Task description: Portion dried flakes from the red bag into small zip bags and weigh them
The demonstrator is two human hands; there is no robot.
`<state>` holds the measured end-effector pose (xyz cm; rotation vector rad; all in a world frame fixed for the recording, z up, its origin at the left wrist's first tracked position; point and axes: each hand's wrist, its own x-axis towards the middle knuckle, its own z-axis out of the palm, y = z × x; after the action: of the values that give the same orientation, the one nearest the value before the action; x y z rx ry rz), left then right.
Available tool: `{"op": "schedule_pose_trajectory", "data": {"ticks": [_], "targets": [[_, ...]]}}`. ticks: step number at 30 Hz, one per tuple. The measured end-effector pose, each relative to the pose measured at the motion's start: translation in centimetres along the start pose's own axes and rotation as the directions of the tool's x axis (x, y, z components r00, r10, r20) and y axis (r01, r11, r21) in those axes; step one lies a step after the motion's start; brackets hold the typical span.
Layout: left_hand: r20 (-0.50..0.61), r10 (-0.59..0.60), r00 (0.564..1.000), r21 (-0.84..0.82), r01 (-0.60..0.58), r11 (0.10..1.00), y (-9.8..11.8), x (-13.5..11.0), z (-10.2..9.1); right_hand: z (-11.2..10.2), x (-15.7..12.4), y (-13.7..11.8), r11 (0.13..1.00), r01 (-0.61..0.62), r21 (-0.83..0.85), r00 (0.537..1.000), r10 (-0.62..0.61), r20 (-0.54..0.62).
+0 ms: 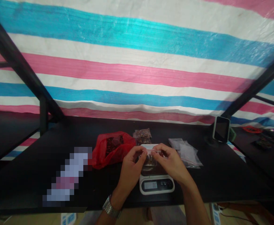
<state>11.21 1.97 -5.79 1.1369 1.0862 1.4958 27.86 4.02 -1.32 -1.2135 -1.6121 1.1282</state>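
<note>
Both my hands pinch the top edge of a small clear zip bag (pixel 150 161) with brownish dried bits in its bottom. My left hand (pixel 132 162) grips the seal's left side, thumb against fingers. On the right side of the same seal, my right hand (pixel 168 161) does likewise. The bag is held over a white digital scale (pixel 157 187) whose display looks like a zero reading. Whether the bag touches the scale's plate I cannot tell. Left of my hands lies an open red plastic bag (pixel 104 142) with dark dried material and a clear round object inside.
Filled clear bags (pixel 143 135) lie behind the scale. To the right is a pile of flat clear bags (pixel 186 152). A small screen device (pixel 221 129) stands at the back right of the black table (pixel 209 181). A blurred-out strip (pixel 68 176) lies at left.
</note>
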Motion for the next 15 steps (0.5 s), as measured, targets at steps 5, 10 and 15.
{"op": "schedule_pose_trajectory", "data": {"ticks": [5, 10, 15], "targets": [[0.041, 0.028, 0.999, 0.032, -0.03, 0.999, -0.56, 0.01, 0.06, -0.01, 0.1, 0.25, 0.999, 0.007, 0.044, 1.0, -0.007, -0.012], [0.06, 0.08, 0.995, 0.058, -0.083, 0.995, -0.99, -0.02, -0.19, -0.23, -0.02, 0.08, 0.999, 0.032, -0.015, 0.999, -0.032, 0.031], [0.079, 0.101, 0.992, 0.075, -0.107, 0.991, -0.66, -0.17, -0.45, 0.01, -0.16, -0.46, 0.999, 0.043, -0.011, 0.997, -0.042, 0.062]]}}
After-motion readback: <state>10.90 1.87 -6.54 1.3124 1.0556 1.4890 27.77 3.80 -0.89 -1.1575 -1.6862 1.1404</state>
